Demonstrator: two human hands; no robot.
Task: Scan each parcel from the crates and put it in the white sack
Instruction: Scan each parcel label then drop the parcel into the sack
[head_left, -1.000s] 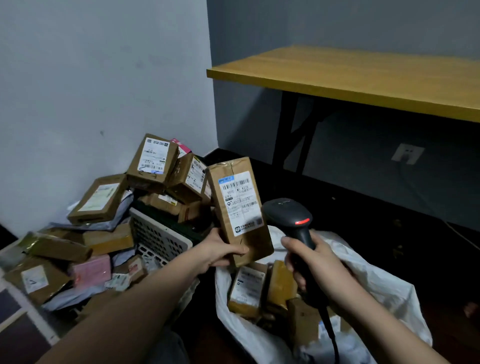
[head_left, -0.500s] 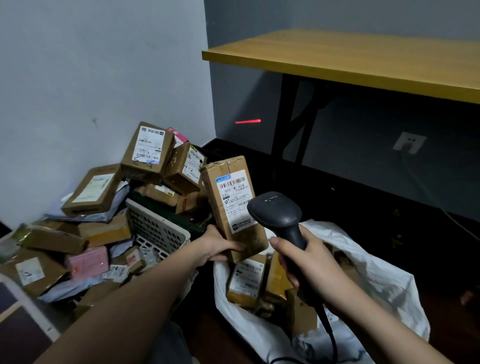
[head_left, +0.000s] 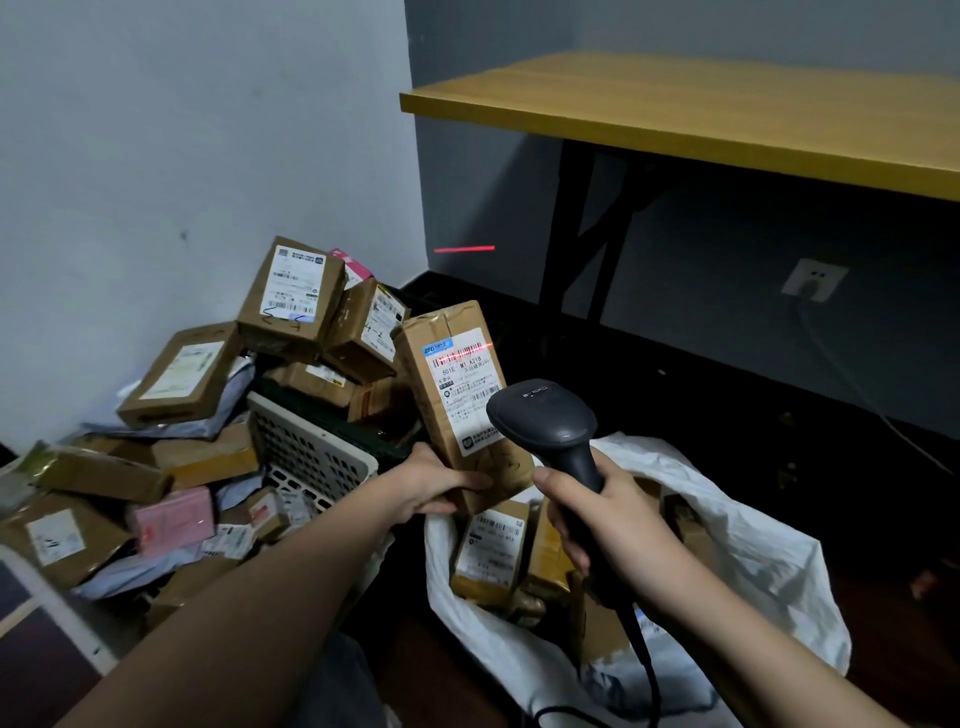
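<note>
My left hand (head_left: 434, 486) grips the lower end of a tall brown parcel (head_left: 457, 395), held upright with its white label facing me. My right hand (head_left: 605, 525) holds a black barcode scanner (head_left: 545, 421) by its handle, head pointed at the label. A red scan line crosses the barcode at the top of the label and spills onto the wall behind. Below both hands lies the open white sack (head_left: 753, 561) with several brown parcels (head_left: 493, 551) inside. To the left stands a white perforated crate (head_left: 311, 452), heaped with brown boxes (head_left: 293, 296).
More parcels and a pink packet (head_left: 174, 519) lie spread over the floor at the left against the wall. A yellow-topped table (head_left: 701, 119) on black legs stands at the back right, with a wall socket (head_left: 813, 280) and cable beneath it. The scanner's cable hangs down past the sack.
The scanner's red line, half a second ago only on the far wall, now also falls across the parcel's barcode. Parcel and scanner have come slightly closer together.
</note>
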